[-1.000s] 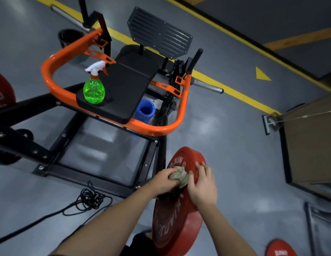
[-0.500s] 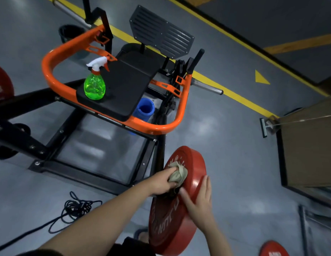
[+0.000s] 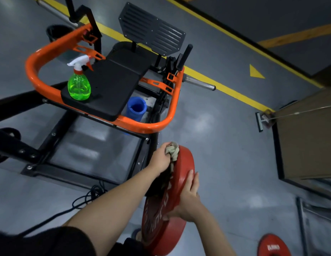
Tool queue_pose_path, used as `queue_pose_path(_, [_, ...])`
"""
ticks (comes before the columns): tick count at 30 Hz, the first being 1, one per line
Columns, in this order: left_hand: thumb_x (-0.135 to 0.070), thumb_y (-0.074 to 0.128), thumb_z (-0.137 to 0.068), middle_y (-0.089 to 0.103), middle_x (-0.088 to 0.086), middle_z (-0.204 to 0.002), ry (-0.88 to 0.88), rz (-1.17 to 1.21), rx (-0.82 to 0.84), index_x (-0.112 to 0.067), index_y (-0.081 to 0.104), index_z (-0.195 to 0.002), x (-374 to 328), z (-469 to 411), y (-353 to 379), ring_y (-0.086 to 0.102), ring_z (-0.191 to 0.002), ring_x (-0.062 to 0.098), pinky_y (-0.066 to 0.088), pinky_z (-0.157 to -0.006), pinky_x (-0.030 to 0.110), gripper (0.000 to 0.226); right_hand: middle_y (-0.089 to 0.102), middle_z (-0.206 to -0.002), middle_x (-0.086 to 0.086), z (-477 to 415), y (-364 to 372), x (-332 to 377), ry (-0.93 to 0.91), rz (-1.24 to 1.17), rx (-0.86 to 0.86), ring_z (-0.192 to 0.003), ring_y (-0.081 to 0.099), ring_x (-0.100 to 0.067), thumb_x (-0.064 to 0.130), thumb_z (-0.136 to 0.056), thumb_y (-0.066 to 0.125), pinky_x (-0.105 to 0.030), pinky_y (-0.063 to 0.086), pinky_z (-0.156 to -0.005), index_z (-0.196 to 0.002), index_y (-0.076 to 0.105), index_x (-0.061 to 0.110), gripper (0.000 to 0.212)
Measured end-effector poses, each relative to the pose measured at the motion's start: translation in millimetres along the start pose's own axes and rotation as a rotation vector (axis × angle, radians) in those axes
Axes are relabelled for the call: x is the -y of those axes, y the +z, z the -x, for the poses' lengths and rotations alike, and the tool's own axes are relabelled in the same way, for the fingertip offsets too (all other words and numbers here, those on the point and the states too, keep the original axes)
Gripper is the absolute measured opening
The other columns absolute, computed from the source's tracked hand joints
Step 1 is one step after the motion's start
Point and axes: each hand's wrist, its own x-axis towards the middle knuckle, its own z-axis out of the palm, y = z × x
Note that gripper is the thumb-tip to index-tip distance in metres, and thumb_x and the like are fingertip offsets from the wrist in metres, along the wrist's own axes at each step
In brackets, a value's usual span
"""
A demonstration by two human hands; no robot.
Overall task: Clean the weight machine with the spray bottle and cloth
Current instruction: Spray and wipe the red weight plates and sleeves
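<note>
left hand (image 3: pixel 160 159): arm reaching forward, grip bunching the cloth (image 3: pixel 173 149) and pressing it on the upper edge of the red weight plate (image 3: pixel 183 163), which is standing on edge near the weight machine (image 3: pixel 44 52). right hand (image 3: pixel 189 197): grip wide, fingers lying straight along the plate's rim, thumb resting on its face. spray bottle (image 3: pixel 79 85): green, standing upright on the machine's black seat pad (image 3: pixel 114 84), well apart from both hands. blue cup (image 3: pixel 136 108): sitting within the machine, just beside the seat pad. black cable (image 3: pixel 87 196): lying on the floor.
</note>
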Motion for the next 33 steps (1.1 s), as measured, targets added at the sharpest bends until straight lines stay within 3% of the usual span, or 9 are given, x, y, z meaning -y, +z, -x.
queue_pose_path(5, [-0.007, 0.058, -0.095, 0.069, -0.001, -0.126, 0.017, -0.072, 0.149, -0.025, 0.061, -0.136, 7, 7, -3, 0.061, -0.118, 0.016, 0.039, -0.097, 0.018, 0.046, -0.055, -0.149, -0.001, -4, -2, -4, -0.047, -0.049, -0.016, -0.150, 0.021, -0.043, 0.042, -0.047, 0.101, -0.050, 0.035, -0.117, -0.142, -0.049, 0.023, 0.178])
queue_pose_path(11, [-0.012, 0.069, -0.086, 0.067, -0.005, -0.094, -0.112, -0.063, 0.383, -0.025, 0.059, -0.097, 29, 55, -21, 0.061, -0.090, 0.012, 0.047, -0.081, 0.028, 0.020, -0.056, -0.147, 0.008, -6, 2, -8, -0.074, -0.111, -0.032, -0.150, 0.022, -0.038, 0.036, -0.048, 0.100, -0.045, 0.044, -0.109, -0.139, -0.050, 0.032, 0.176])
queue_pose_path(16, [0.002, 0.054, -0.090, 0.066, -0.006, -0.084, 0.093, 0.027, 0.075, -0.022, 0.058, -0.084, -8, 24, -7, 0.063, -0.080, 0.000, 0.048, -0.078, 0.020, 0.025, -0.059, -0.143, 0.012, -6, -1, -6, -0.054, -0.075, -0.013, -0.149, 0.025, -0.041, 0.041, -0.046, 0.101, -0.049, 0.042, -0.112, -0.121, -0.058, 0.042, 0.175])
queue_pose_path(18, [-0.003, 0.053, -0.087, 0.071, -0.003, -0.094, 0.156, -0.022, 0.040, -0.021, 0.064, -0.091, -9, -5, 0, 0.068, -0.092, 0.009, 0.051, -0.089, 0.026, 0.022, -0.060, -0.141, 0.014, -6, -1, -5, -0.048, -0.072, 0.009, -0.150, 0.022, -0.041, 0.041, -0.047, 0.101, -0.051, 0.041, -0.113, -0.117, -0.060, 0.044, 0.175])
queue_pose_path(20, [-0.003, 0.055, -0.086, 0.072, 0.004, -0.108, 0.130, -0.110, 0.086, -0.017, 0.068, -0.110, -6, -27, 6, 0.067, -0.102, 0.020, 0.046, -0.089, 0.022, 0.030, -0.060, -0.141, 0.013, -5, -4, -3, -0.031, -0.069, 0.014, -0.152, 0.018, -0.040, 0.042, -0.048, 0.101, -0.051, 0.040, -0.114, -0.114, -0.061, 0.044, 0.175])
queue_pose_path(22, [0.002, 0.056, -0.086, 0.070, 0.005, -0.114, 0.126, -0.113, 0.123, -0.014, 0.066, -0.121, -7, -23, 6, 0.064, -0.103, 0.019, 0.039, -0.085, 0.015, 0.039, -0.061, -0.140, 0.013, -4, -6, -3, -0.012, -0.067, 0.030, -0.152, 0.018, -0.039, 0.041, -0.049, 0.101, -0.051, 0.041, -0.113, -0.115, -0.062, 0.043, 0.175])
queue_pose_path(24, [-0.002, 0.059, -0.087, 0.067, 0.000, -0.118, 0.101, -0.067, 0.147, -0.021, 0.063, -0.127, 6, -9, 2, 0.063, -0.107, 0.016, 0.039, -0.087, 0.017, 0.044, -0.061, -0.140, 0.014, -4, -6, -4, -0.020, -0.067, 0.030, -0.152, 0.020, -0.038, 0.040, -0.051, 0.101, -0.050, 0.042, -0.113, -0.119, -0.061, 0.042, 0.175])
queue_pose_path(29, [-0.008, 0.071, -0.087, 0.075, -0.011, -0.110, 0.045, 0.122, 0.307, -0.041, 0.069, -0.113, 55, 31, -25, 0.069, -0.104, 0.006, 0.050, -0.092, 0.024, 0.042, -0.057, -0.146, 0.007, -12, -23, -3, -0.053, -0.075, 0.080, -0.156, 0.008, -0.030, 0.040, -0.055, 0.100, -0.040, 0.036, -0.117, -0.135, -0.054, 0.032, 0.173])
queue_pose_path(33, [-0.005, 0.075, -0.087, 0.077, -0.007, -0.107, 0.044, 0.187, 0.342, -0.024, 0.073, -0.119, 56, 28, -34, 0.071, -0.104, 0.009, 0.053, -0.095, 0.027, 0.037, -0.052, -0.152, 0.006, -29, -53, 8, -0.022, -0.043, 0.188, -0.157, -0.001, -0.023, 0.045, -0.059, 0.097, -0.035, 0.030, -0.116, -0.140, -0.049, 0.028, 0.169])
